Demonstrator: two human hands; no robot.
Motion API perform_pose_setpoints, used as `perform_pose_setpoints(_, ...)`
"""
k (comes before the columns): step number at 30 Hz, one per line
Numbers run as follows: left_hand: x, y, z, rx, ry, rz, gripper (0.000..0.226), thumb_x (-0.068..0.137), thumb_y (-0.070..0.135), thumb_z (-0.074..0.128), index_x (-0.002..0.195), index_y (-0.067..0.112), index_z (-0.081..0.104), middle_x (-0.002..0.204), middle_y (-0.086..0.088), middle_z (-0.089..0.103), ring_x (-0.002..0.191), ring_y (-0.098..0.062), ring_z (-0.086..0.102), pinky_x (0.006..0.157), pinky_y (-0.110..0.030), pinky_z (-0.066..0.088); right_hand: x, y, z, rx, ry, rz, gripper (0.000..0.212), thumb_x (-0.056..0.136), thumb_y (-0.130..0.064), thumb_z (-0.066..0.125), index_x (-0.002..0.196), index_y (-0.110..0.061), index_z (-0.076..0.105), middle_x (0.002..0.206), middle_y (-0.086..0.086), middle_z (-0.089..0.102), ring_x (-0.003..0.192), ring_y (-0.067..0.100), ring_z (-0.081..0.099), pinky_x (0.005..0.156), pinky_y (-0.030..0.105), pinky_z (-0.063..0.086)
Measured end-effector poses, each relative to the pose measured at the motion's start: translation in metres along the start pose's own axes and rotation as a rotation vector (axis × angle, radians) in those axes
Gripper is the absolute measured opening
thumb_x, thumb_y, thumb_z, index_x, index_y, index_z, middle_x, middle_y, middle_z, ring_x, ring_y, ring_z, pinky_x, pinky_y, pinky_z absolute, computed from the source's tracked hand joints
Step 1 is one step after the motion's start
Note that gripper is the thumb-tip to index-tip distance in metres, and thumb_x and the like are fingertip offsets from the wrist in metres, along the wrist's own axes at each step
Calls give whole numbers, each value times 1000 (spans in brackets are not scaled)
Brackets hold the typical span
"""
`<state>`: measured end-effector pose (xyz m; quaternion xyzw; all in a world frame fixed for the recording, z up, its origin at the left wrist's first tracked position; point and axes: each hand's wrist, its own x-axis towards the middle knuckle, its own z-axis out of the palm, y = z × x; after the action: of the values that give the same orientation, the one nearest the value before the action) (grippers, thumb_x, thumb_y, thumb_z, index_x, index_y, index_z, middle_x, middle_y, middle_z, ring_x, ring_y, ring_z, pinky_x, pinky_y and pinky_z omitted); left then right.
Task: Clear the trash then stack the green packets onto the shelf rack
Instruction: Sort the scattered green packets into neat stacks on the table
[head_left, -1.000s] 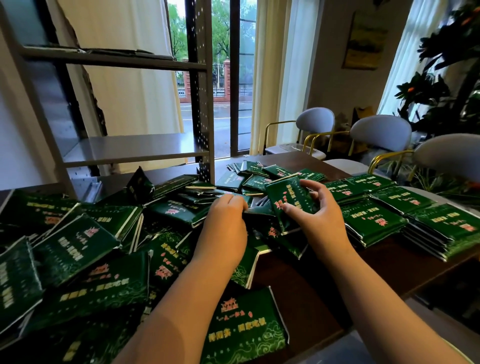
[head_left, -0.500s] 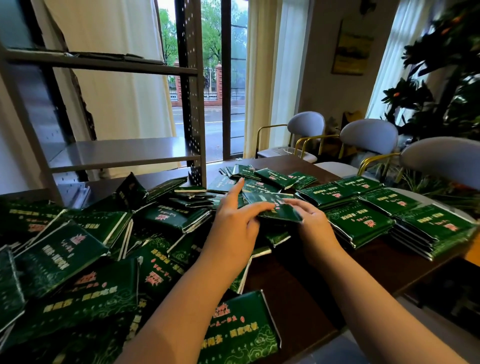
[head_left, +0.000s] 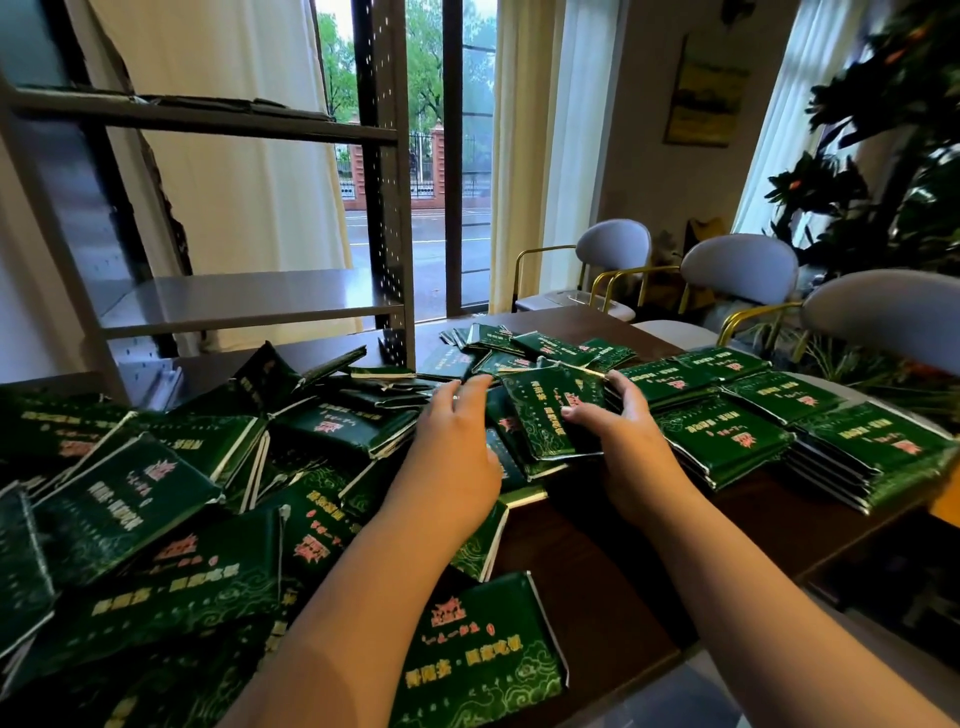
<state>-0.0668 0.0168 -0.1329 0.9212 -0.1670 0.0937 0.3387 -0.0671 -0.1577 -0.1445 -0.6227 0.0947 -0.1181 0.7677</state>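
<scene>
Many green packets with gold and red print cover the dark wooden table, heaped loosely on the left. Neat stacks of packets stand in rows on the right. My right hand grips a small bundle of green packets at mid-table, thumb on top. My left hand lies beside the bundle's left edge, fingers extended and touching it. The grey metal shelf rack stands at the back left, its middle shelf bare.
Flat dark items lie on the rack's upper shelf. Three pale chairs line the table's right side, with a leafy plant behind them. A glass door and curtains are beyond the table's far end.
The bundle has tilted up and come nearer, and my right hand has closed around its right side. My left hand has moved against its left edge.
</scene>
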Motion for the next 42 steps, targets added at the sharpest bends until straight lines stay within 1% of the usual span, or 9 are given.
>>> perform_pose_setpoints(4, -2, -5, 4, 289, -113, -76, 80, 98, 25, 53, 157, 19, -1, 147, -12, 37, 134, -28, 33, 112, -41, 33, 0, -1, -1, -36, -13, 26, 65, 92, -11, 62, 145, -36, 33, 118, 16, 60, 86, 27, 69, 57, 35, 57)
perform_pose_setpoints(10, -4, -2, 6, 444, -161, -100, 82, 99, 29, 49, 157, 21, -8, 141, -10, 49, 136, -31, 33, 114, -43, 26, -7, 7, 5, -523, -141, -182, 77, 95, -19, 62, 156, -34, 17, 131, -13, 37, 108, -1, 41, 72, 2, 33)
perform_pose_setpoints(17, -4, 3, 1, 333, -183, -145, 81, 96, 19, 49, 157, 23, -4, 137, -13, 50, 136, -30, 35, 116, -44, 22, -4, 8, 3, -481, -183, -179, 82, 88, -26, 68, 151, -45, 19, 153, 4, 34, 137, 24, 42, 112, 50, 39)
perform_pose_setpoints(21, -6, 5, 2, 228, -204, -125, 83, 93, 17, 49, 156, 30, -2, 124, -6, 55, 129, -25, 42, 121, -45, 13, -1, 10, 4, -351, -226, -166, 82, 83, -22, 72, 147, -49, 27, 138, -12, 49, 121, 18, 58, 106, 50, 47)
perform_pose_setpoints(28, -5, 7, 5, 118, -235, -88, 84, 95, 14, 49, 156, 36, -5, 101, 1, 66, 118, -25, 53, 123, -38, 6, 3, 6, -2, -143, -166, -30, 83, 87, -5, 69, 153, -32, 27, 129, 10, 58, 97, 18, 70, 69, 26, 53)
perform_pose_setpoints(32, -4, 2, 8, -94, -202, -97, 87, 94, 17, 54, 152, 48, -3, 108, 5, 59, 111, -24, 59, 111, -49, 40, -3, 0, -4, -87, -130, -4, 79, 88, -1, 67, 153, -23, 27, 92, -11, 53, 60, -3, 68, 50, 15, 51)
perform_pose_setpoints(36, -3, -1, 9, -114, -151, -101, 88, 91, 22, 59, 147, 57, 1, 153, 4, 36, 112, -34, 60, 93, -55, 53, -4, -2, -2, -25, -107, 7, 82, 84, 2, 69, 150, -29, 33, 112, 12, 66, 79, 21, 75, 79, 55, 58)
perform_pose_setpoints(39, -1, -3, 10, -79, -125, -112, 87, 91, 23, 57, 149, 52, -1, 160, 0, 24, 116, -35, 57, 94, -54, 53, -2, -2, -1, 89, -52, -31, 77, 83, 9, 66, 146, -24, 37, 115, 17, 69, 86, 28, 75, 71, 46, 61)
perform_pose_setpoints(42, -1, -4, 8, -44, -148, -110, 87, 93, 22, 56, 152, 48, -3, 148, -5, 41, 102, -30, 62, 87, -49, 56, -2, -6, -1, 173, -50, -87, 78, 83, 14, 62, 146, -25, 37, 114, 18, 70, 92, 31, 74, 80, 51, 60)
